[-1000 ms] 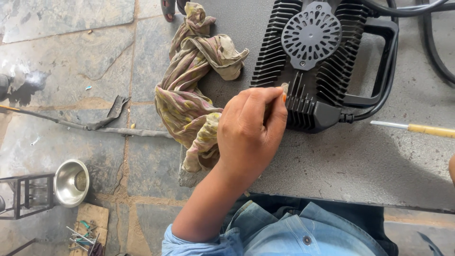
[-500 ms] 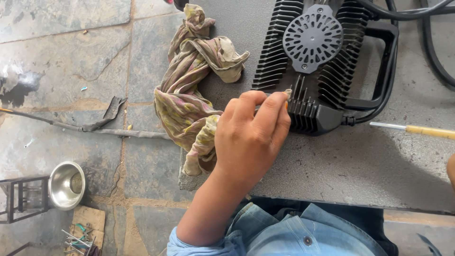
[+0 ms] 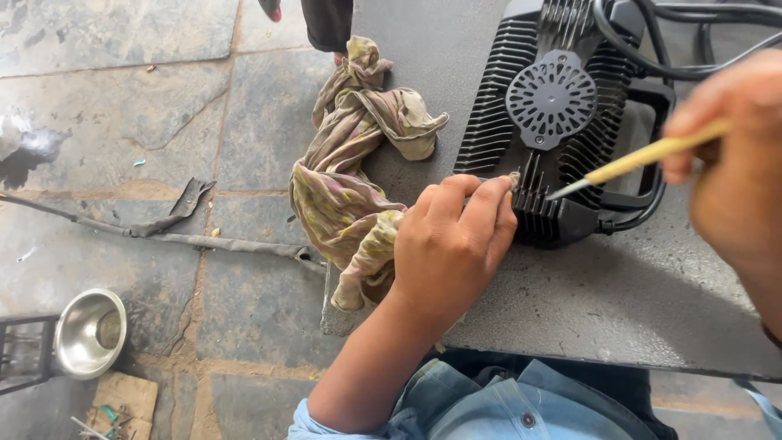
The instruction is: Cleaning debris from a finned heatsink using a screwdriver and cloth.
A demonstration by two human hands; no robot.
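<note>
A black finned device [image 3: 562,130] with a round fan grille lies on a grey slab [image 3: 570,301], cables [image 3: 692,41] leading off its top right. My left hand [image 3: 452,248] rests at the device's lower left corner, fingers curled, fingertips pressed against the fins; I cannot tell whether it pinches anything. My right hand [image 3: 725,171] comes in from the right, holding a thin tool with a yellow handle [image 3: 643,156]. The tool's metal tip touches the fins near my left fingertips. A crumpled yellowish cloth [image 3: 350,179] lies at the slab's left edge, beside my left hand.
Stone floor tiles [image 3: 122,106] lie to the left, crossed by a dark strap [image 3: 163,232]. A steel bowl [image 3: 88,332] stands at lower left by a metal frame [image 3: 20,354]. Another person's foot [image 3: 326,20] shows at the top.
My right hand has picked up the yellow-handled tool that lay on the slab and brought its tip to the fins. My left hand stays at the device's corner.
</note>
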